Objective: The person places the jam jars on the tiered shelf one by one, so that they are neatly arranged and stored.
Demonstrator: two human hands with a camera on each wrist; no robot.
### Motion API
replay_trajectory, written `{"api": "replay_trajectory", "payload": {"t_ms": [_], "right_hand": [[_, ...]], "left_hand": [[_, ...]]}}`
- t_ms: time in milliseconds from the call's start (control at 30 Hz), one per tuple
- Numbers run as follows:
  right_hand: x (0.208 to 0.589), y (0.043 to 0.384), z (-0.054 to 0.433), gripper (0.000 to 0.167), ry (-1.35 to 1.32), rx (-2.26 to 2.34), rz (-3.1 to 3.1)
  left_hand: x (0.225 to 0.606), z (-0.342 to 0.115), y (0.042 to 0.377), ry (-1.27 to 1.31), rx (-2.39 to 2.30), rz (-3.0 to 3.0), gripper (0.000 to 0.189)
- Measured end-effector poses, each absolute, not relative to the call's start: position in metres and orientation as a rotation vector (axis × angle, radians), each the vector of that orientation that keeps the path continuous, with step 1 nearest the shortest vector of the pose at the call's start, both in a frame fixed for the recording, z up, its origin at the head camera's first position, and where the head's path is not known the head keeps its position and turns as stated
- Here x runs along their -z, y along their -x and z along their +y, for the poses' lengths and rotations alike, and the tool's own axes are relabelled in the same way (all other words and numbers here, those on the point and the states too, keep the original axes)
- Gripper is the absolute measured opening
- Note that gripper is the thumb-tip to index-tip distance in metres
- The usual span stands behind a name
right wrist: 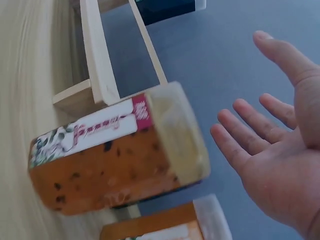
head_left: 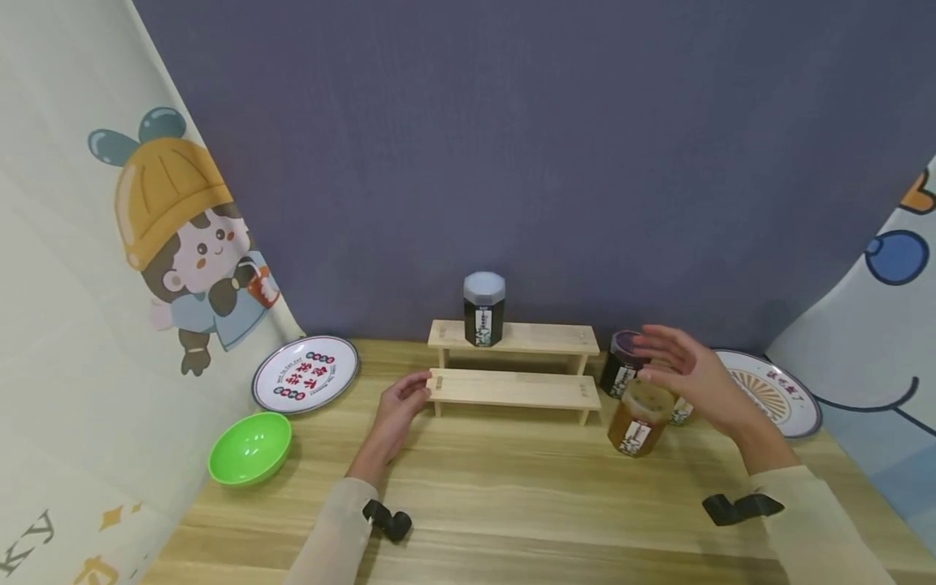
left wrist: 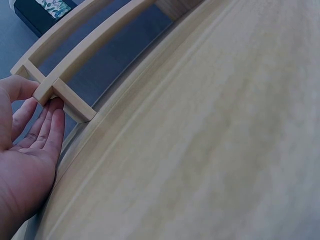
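A small two-step wooden rack [head_left: 512,388] stands on the table. At the left end of its lower board, my left hand [head_left: 395,413] holds on, thumb on top and fingers underneath in the left wrist view. A dark jar with a pale lid [head_left: 484,315] stands on the upper board. My right hand [head_left: 693,380] hovers with fingers spread above several jars right of the rack. Nearest to it is an amber jar [head_left: 634,426], apart from the fingers in the right wrist view. A dark jar [head_left: 620,367] and another amber jar [right wrist: 155,225], partly hidden, stand close by.
On the left lie a white plate with red characters [head_left: 305,375] and a bright green bowl [head_left: 250,449]. Another patterned plate [head_left: 793,406] lies behind the right hand. A dark curtain [head_left: 512,162] hangs along the table's back edge, with printed cloth on both sides.
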State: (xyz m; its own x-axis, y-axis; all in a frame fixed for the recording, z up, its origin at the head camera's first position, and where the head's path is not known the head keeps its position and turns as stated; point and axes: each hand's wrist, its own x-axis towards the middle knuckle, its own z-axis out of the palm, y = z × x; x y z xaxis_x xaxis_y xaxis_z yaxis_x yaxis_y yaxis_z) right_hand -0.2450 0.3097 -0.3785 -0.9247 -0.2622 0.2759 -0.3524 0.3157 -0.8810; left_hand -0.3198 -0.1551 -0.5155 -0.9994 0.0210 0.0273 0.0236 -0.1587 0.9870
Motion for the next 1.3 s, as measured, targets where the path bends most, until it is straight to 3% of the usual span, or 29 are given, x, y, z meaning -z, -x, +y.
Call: {"api": "replay_trajectory", "payload": {"t_ms": [433, 1300], "right_hand": [[0.415, 0.227, 0.33, 0.065, -0.416, -1.682, -2.524], [0.462, 0.227, 0.329, 0.075, -0.329, -1.693, -2.558]], "left_hand": [[0.514, -0.155, 0.32, 0.038, 2.385, -2.051, 0.042], [0.514, -0.156, 0.321, 0.027, 2.378, -2.072, 0.041]]}}
